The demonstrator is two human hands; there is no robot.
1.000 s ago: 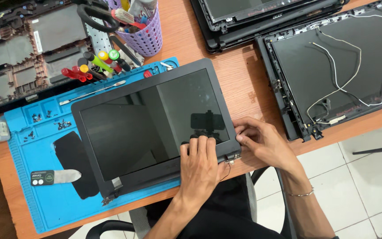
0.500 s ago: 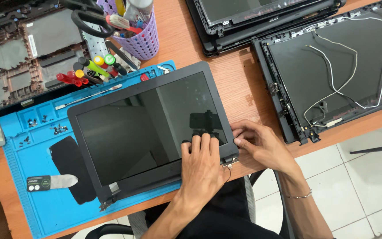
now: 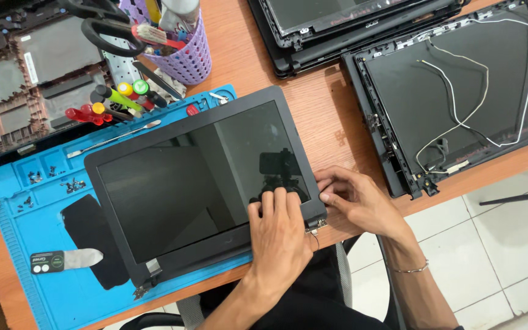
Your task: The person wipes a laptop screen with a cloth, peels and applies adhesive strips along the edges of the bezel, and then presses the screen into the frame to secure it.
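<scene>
A black laptop screen assembly (image 3: 190, 183) lies face up on a blue work mat (image 3: 44, 201), with hinges at its near edge. My left hand (image 3: 279, 235) rests flat on the screen's lower right corner, fingers pressing the glass near the bezel. My right hand (image 3: 355, 198) pinches the right edge of the bezel (image 3: 313, 195) beside that corner, just above the right hinge (image 3: 316, 224).
A purple tool basket (image 3: 181, 52) and several coloured screwdrivers (image 3: 114, 101) stand at the back. A black lid shell with loose white cables (image 3: 459, 91) lies to the right, another laptop part (image 3: 349, 21) behind it, a stripped base (image 3: 25, 79) at the left. Loose screws sit in the mat's trays (image 3: 56, 180).
The view has shifted slightly. My right fingers have moved a little up along the screen's right edge; my left hand stays pressed on the corner.
</scene>
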